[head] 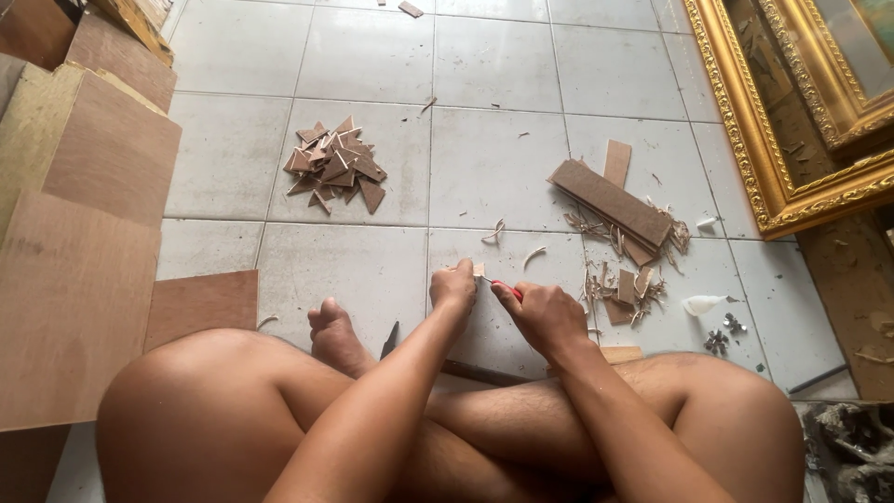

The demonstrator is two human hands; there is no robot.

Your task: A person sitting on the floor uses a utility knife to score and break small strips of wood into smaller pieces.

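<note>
Head view, looking down past crossed bare legs onto a floor of pale, glossy square tiles [372,56] with dark grout lines. At the far left lean flat plywood sheets [84,242], matte reddish-brown with a faint grain, and one smaller sheet lies flat on the tiles beside the knee. Further right, a loose heap of small triangular wood offcuts [333,166] sits well apart from the hands, thin and sharp-cornered.

Near the middle, the left hand [453,287] is closed in a pinch around a small pale wood piece [478,269], a thin light-coloured chip held just above the tile, with only its top edge showing past the fingers. Touching it from the right is a red-handled cutter [507,288], gripped in the curled fist of the right hand [545,315].

To the right lie long flat brown strips [610,200] stacked at a slant, with curled, splintery shavings [619,289] scattered around them. At the far right stands an ornate gilded picture frame [773,177] with carved relief.
</note>
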